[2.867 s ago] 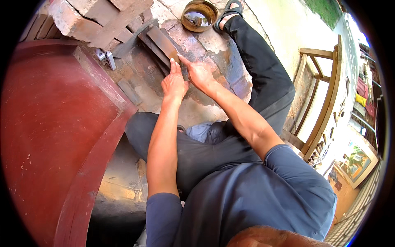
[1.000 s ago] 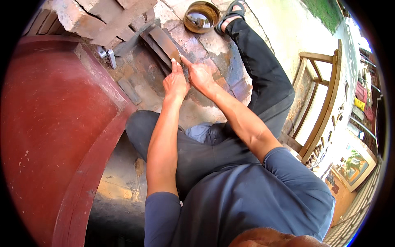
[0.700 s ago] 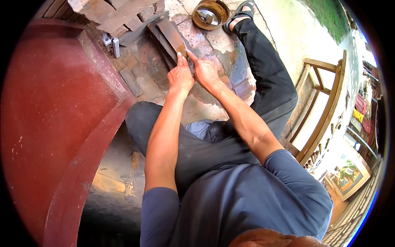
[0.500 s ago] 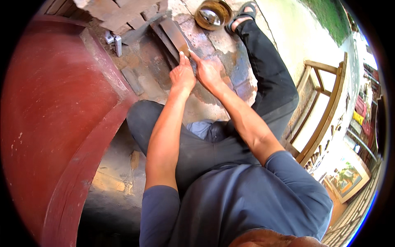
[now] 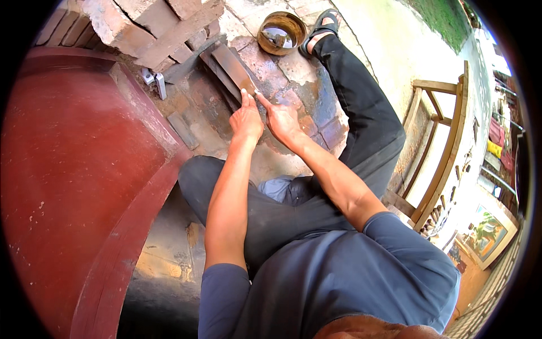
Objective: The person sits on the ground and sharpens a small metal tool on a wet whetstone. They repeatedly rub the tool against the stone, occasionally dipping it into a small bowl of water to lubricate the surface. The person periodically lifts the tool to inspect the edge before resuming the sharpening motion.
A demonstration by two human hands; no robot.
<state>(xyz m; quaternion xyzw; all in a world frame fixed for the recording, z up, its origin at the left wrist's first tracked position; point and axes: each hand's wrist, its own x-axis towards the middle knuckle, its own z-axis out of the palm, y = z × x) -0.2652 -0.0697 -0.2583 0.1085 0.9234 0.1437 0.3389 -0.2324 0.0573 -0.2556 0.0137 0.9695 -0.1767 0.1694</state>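
Note:
A long, flat brown slab (image 5: 230, 65), like a whetstone, lies slanting on the ground beside a darker long block (image 5: 216, 72). At its near end my left hand (image 5: 247, 121) presses down with its front fingers extended and the others curled. Close beside it on the right, my right hand (image 5: 283, 123) is curled, its index finger pointing to the same end. The fingertips of both hands almost meet there. Whatever lies beneath the fingers is hidden by the hands.
A round brown bowl of water (image 5: 282, 35) stands beyond, beside my sandalled foot (image 5: 323, 28). Stacked bricks (image 5: 155, 28) rise at far left, above a red curved panel (image 5: 84, 147). A small loose brick piece (image 5: 182, 130) lies nearby. On the right is a wooden frame (image 5: 451, 147).
The whole view has shifted, so the slab, bowl and hands sit lower in the picture. Both hands stay at the slab's near end, in nearly the same pose.

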